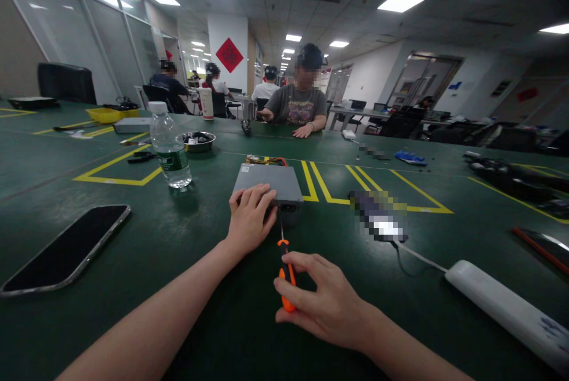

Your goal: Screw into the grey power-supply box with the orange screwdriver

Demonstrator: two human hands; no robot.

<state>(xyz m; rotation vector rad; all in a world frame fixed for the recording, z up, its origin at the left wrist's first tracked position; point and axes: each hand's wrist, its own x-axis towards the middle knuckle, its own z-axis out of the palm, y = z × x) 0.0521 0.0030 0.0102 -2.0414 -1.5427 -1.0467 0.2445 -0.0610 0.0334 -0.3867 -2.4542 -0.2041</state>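
Note:
In the middle of the table sits a grey metal computer power supply (274, 176), its socket side toward me and coloured wires coming out behind. My left hand (252, 215) grips its near left part, fingers bent over the top and thumb down by the front face. My right hand (322, 298) holds an orange and black screwdriver (288, 279) by the handle between thumb and fingers. The screwdriver's thin shaft points away from me, its tip at the front face of the power supply. Whether the tip sits in a screw is too small to tell.
A water bottle (170, 147) and a metal bowl (198, 141) stand left of the power supply. A phone (66, 247) lies at the near left. To the right, a white power strip (507, 310) trails a cable. A person (297, 102) sits across the green table (213, 322).

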